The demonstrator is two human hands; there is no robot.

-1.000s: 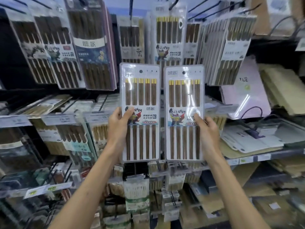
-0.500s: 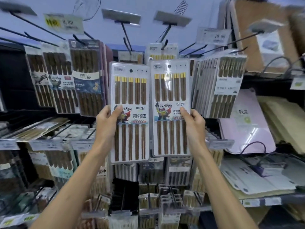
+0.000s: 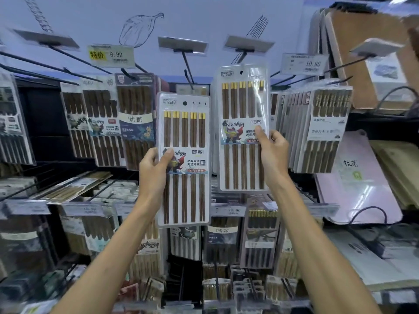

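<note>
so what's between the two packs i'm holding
Only a narrow gap, in the head view: the left pack, held by the left hand, and the higher right pack, held by the right hand, are apart; hung stock behind shows through.

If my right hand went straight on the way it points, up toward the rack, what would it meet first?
Probably the display hook just above the chopstick pack that the right hand grips; depth is unclear, so it may sit farther back.

Left grip (image 3: 154, 171) and right grip (image 3: 273, 155) are bare, forearms (image 3: 108, 252) likewise.
</note>
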